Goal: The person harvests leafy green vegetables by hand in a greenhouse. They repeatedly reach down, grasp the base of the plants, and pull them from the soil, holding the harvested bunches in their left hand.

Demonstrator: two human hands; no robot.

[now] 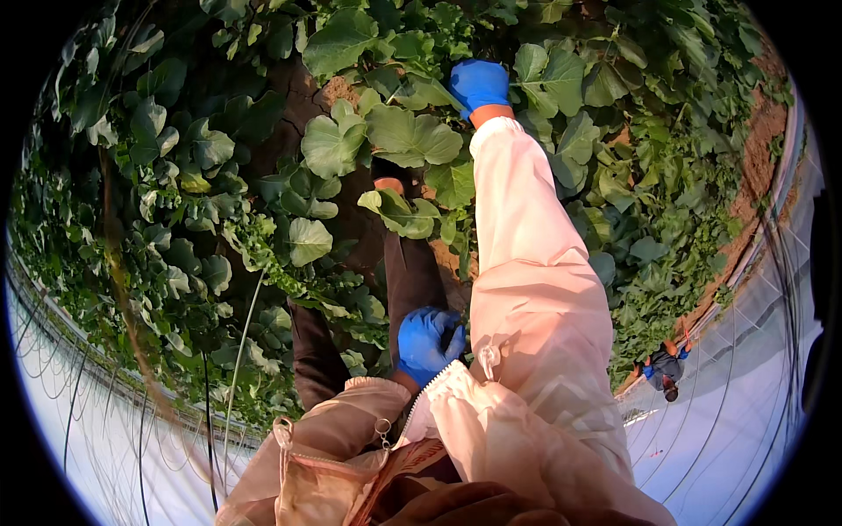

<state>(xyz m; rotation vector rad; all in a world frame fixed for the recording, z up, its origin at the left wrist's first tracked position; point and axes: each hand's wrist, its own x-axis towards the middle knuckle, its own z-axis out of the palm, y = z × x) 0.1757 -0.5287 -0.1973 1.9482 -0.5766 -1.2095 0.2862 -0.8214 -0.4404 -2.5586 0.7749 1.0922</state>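
Note:
My right hand [480, 87], in a blue glove, reaches out among broad green leaves at the top middle. Its fingers point away from me and are hidden, so whether they grip a stem or leaf does not show. Close to my body, my left hand [427, 343] wears a matching blue glove; its fingers are curled and apart, with nothing visible in them. Large lobed leaves [413, 137] spread just left of my right sleeve. A smaller leaf [401, 215] overlaps my dark trouser leg.
Dense leafy plants surround me on both sides. Bare soil [756, 158] runs along the right edge beside a pale plastic-sheeted greenhouse wall [766, 296]. A thin pale pole [245, 335] stands at lower left. Another person [666, 371] with blue gloves is at the far right.

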